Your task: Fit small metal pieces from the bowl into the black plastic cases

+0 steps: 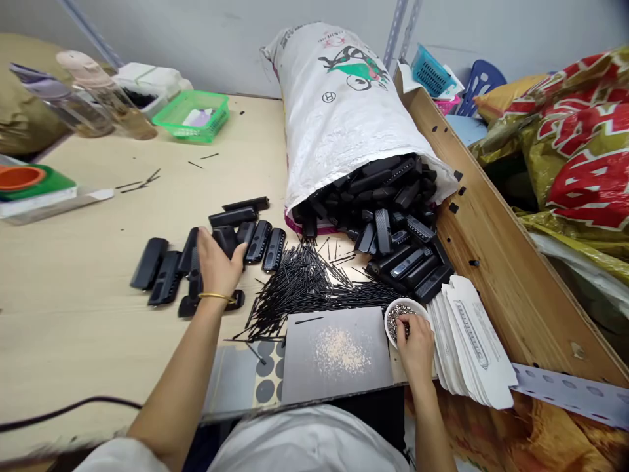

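My left hand is over a cluster of long black plastic cases. Its thumb and fingers lie on either side of one black plastic case, closed around it. More cases lie to its left, some with slotted faces. My right hand dips its fingertips into a small white bowl of tiny shiny metal pieces. Its fingers are pinched together; what is between them is hidden. Between the hands, many thin black plastic sticks form a loose heap.
A grey board with pale crumbs lies before me, beside a sheet of grey round stickers. White folded cartons are stacked at right. A large white sack spills black cases. A wooden edge borders the right; a green basket stands behind.
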Action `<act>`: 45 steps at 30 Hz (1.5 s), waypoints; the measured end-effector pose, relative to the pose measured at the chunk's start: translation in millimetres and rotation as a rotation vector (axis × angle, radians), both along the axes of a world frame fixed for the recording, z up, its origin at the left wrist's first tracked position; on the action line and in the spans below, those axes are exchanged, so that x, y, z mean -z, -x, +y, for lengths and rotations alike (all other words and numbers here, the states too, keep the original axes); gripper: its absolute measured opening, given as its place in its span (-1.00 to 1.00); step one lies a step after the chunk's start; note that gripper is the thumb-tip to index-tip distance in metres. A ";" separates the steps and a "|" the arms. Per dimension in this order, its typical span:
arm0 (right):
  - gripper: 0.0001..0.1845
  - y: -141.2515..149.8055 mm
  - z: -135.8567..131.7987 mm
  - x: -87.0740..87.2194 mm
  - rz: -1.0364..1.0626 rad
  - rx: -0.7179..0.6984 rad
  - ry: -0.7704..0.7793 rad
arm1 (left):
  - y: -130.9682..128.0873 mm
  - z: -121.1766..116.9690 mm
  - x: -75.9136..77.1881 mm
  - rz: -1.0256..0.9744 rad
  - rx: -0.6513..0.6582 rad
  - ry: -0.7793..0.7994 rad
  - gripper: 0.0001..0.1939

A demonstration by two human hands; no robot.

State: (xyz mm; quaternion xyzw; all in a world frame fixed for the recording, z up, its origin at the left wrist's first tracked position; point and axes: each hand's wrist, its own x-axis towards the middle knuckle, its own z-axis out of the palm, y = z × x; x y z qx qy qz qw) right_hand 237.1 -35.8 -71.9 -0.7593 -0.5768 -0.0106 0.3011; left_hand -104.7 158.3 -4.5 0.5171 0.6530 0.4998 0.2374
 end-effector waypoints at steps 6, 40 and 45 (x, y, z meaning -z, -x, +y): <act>-0.76 6.3 -4.6 -17.0 0.413 0.113 -0.077 | -145.2 19.2 8.2 -0.244 0.413 0.260 -0.57; -0.88 106.6 20.4 -44.7 0.565 -0.207 -0.336 | -118.5 -113.2 -1.4 -1.503 0.279 0.754 -0.82; -0.88 107.4 21.2 -39.9 0.731 -0.195 -0.277 | -120.6 -118.4 3.1 -1.459 0.318 0.611 -0.71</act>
